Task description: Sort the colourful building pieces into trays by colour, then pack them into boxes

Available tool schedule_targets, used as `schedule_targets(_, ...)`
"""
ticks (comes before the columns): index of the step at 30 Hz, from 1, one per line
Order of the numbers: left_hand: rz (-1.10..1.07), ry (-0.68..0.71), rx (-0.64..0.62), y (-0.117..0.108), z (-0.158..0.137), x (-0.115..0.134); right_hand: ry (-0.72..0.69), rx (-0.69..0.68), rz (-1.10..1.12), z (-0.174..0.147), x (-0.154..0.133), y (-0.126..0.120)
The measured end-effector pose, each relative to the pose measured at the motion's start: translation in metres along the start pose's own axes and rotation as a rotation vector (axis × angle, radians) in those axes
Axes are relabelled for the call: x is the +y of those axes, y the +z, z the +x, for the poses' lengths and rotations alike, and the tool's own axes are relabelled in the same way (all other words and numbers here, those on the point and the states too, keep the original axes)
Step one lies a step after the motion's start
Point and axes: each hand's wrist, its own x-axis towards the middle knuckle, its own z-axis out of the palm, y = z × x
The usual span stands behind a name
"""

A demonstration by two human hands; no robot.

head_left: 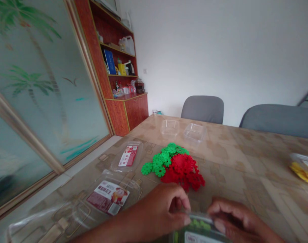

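Note:
At the near edge of the table, a clear plastic box (201, 233) with a white label holds green pieces, and its lower part runs out of view. My left hand (166, 211) pinches the box's far left rim between thumb and fingers. On the right rim, my right hand (234, 219) grips with the thumb over the edge and the fingers curled. Just beyond my hands lies a loose pile of red notched discs (183, 170), with green notched discs (161, 158) heaped against its left side.
Two clear lids with red-and-white labels (128, 156) (108, 197) lie on the left. Two clear tubs (170, 128) (194, 132) stand farther back. A box with yellow pieces (304, 168) sits at the right. Grey chairs (203, 108) line the table's far side.

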Motion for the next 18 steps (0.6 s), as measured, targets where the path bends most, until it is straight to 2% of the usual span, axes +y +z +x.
schedule_targets(2,-0.114,-0.041,-0.099,-0.006,0.002,-0.002,-0.006,-0.025,0.06,0.001,-0.007,-0.002)
schedule_targets(5,-0.17,-0.074,-0.127,-0.008,0.005,-0.005,0.062,-0.053,0.183,0.001,-0.017,-0.005)
schedule_targets(9,-0.116,-0.081,-0.059,-0.003,0.008,-0.009,0.15,0.014,0.111,-0.003,-0.025,-0.011)
schedule_targets(12,-0.069,-0.048,0.019,0.0,0.009,-0.013,0.13,0.066,0.031,-0.004,-0.026,-0.015)
schedule_targets(15,-0.03,-0.032,0.065,0.0,0.012,-0.015,0.085,0.068,0.076,-0.001,-0.022,-0.014)
schedule_targets(18,0.001,-0.032,0.096,-0.002,0.015,-0.014,0.013,0.127,0.1,0.004,-0.017,-0.008)
